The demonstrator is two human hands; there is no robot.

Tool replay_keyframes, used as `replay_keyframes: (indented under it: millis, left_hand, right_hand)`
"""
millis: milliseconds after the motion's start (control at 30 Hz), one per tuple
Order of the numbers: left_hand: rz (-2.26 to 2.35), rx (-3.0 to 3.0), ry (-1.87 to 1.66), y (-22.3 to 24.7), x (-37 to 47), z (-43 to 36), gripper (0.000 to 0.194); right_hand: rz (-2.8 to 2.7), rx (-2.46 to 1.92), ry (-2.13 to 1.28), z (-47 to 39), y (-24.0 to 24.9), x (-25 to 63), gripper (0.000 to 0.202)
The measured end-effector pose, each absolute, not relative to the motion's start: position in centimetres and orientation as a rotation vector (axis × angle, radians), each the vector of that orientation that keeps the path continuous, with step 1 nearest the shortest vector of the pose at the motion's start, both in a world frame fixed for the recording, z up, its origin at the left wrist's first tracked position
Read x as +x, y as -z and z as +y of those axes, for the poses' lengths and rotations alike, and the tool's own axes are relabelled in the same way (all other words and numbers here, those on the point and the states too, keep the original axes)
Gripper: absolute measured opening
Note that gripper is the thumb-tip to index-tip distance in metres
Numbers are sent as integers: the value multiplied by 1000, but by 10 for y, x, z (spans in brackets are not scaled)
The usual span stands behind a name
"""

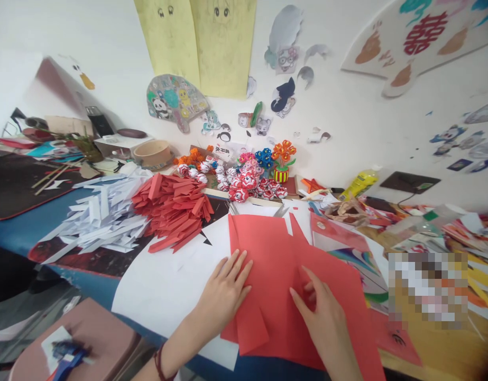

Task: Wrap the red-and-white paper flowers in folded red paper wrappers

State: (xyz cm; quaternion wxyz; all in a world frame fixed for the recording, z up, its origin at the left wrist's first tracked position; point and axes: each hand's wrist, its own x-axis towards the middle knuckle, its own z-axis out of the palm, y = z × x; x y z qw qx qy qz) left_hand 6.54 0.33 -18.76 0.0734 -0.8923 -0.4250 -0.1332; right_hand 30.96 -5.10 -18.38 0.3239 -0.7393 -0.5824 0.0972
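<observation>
Head view: the left hand [226,283] rests flat on the red paper [269,254], lower centre, probably to steady it; the right hand [325,307] curves over it, thumb and fingers apart. At left, red strips [174,209] and white strips [109,214] lie, seemingly sorted by colour.

Two hands [224,288] [325,309], two yellow sheets [170,45]

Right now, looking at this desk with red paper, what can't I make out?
All in the head view:
- Flat red paper sheets: the left hand and right hand cover parts.
- White fan-shaped wall decoration: cut off by top and right edges.
- Blue object on the flat pink seat: too blurred to identify.
- Whatever the blocky pixelated patch masks.
</observation>
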Motion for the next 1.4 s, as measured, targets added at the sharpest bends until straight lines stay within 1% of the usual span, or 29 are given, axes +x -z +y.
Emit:
replay_keyframes:
  millis: [133, 333, 400, 567, 633, 700, 800, 833, 900, 1033, 1100, 1233, 1400]
  left_hand:
    - [-1289, -2662, 416, 189, 66, 2, 48]
    - [-1340, -2596, 459, 192, 69, -4, 47]
    - [-1396, -2552, 479, 194, 73, -7, 47]
    - [-1531, -2460, 533, 199, 97, -15, 49]
    - [-1549, -2435, 539, 201, 108, -17, 50]
    - [-1555, -2412, 538, 201, 116, -19, 51]
    - [-1560, -2398, 525, 202, 120, -19, 49]
    - [-1548, -2406, 523, 202, 121, -18, 48]
    - [-1495, -2443, 513, 201, 121, -16, 47]
    - [-1302, -2564, 455, 198, 120, -12, 45]
    - [-1246, -2603, 423, 196, 120, -10, 48]
    - [-1219, -2648, 386, 193, 119, -9, 51]
    - [-1208, -2682, 417, 192, 116, -7, 48]
  right_hand:
    - [-1447, -1944, -389, -45, 178, 310, 54]
    - [-1450, -1874, -614, -46, 168, 319, 67]
    - [-1497, -1885, -568, -48, 167, 320, 66]
    - [-1593, -1992, -190, -35, 154, 312, 51]
    - [-1543, -1984, -144, -28, 148, 312, 50]
    - [-1423, -1924, -218, -27, 147, 317, 56]
    - [-1193, -1764, -449, -41, 155, 327, 73]
    - [-1133, -1725, -516, -47, 160, 329, 74]
    - [-1060, -1716, -544, -61, 171, 328, 68]
    - [-1160, -1751, -225, -80, 191, 314, 37]
    - [-1393, -1649, -103, -85, 197, 308, 31]
    - [-1845, -1502, 11, -88, 203, 313, 51]
    - [-2037, -1544, 136, -86, 203, 326, 56]
